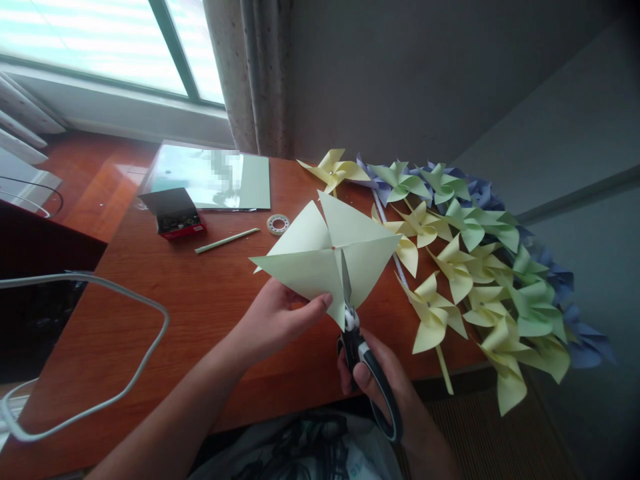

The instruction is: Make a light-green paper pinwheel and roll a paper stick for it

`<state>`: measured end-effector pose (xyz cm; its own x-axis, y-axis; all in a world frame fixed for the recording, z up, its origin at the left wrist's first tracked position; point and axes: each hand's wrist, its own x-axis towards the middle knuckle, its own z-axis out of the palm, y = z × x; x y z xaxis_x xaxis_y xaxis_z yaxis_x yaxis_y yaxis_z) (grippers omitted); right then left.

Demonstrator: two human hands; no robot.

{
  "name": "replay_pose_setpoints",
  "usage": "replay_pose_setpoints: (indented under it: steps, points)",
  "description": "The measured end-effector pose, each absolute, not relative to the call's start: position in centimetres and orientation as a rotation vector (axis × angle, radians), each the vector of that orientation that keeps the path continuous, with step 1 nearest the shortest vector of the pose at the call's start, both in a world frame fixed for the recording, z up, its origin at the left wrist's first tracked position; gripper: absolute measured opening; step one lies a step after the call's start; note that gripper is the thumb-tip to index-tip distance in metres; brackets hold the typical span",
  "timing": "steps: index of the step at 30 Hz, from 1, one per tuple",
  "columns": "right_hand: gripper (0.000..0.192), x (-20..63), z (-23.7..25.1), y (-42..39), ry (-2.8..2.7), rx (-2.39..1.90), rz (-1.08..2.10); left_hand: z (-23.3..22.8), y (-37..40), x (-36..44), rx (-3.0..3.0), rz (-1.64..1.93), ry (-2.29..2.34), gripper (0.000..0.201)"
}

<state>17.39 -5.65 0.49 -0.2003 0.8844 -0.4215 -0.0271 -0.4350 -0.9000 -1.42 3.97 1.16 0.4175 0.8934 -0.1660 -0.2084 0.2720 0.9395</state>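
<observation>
My left hand (pixel 280 317) pinches the near edge of a pale green paper square (pixel 305 270), thumb on top and fingers underneath. Slits run from the corners of the paper toward a small hole near its middle. My right hand (pixel 383 373) is wrapped round the black and grey handles of a pair of scissors (pixel 353 333). Their blades lie along the slit nearest me, with the tip close to the centre of the paper. Part of the lower blade is hidden by the sheet.
Many finished paper pinwheels (pixel 435 313) in yellow, green and purple cover the table's right side. A roll of tape (pixel 278 225), a rolled paper stick (pixel 227 241), an open red box (pixel 183 230) and a pack of paper sheets (pixel 255 183) lie beyond my left hand. A white cable (pixel 150 347) loops at left.
</observation>
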Motion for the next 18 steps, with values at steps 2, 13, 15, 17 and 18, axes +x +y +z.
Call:
replay_pose_setpoints:
  steps: [2,13,15,17,18]
  points:
    - [0.057,17.42,0.46,-5.63,-1.042,-1.376,1.725,1.14,3.97,-1.41,1.035,0.867,0.835,0.029]
    - [0.056,17.37,0.67,-5.62,-1.003,-1.392,1.749,1.11,3.93,-1.4,1.054,0.872,0.848,0.026]
    - [0.056,17.31,0.59,-5.68,-0.994,-1.397,1.742,1.09,3.89,-1.41,1.061,0.88,0.865,0.026]
    - [0.056,17.27,0.45,-5.73,-0.993,-1.398,1.732,1.09,3.87,-1.41,1.065,0.887,0.881,0.027]
    - [0.056,17.26,0.36,-5.75,-0.997,-1.396,1.73,1.08,3.87,-1.42,1.066,0.888,0.885,0.027]
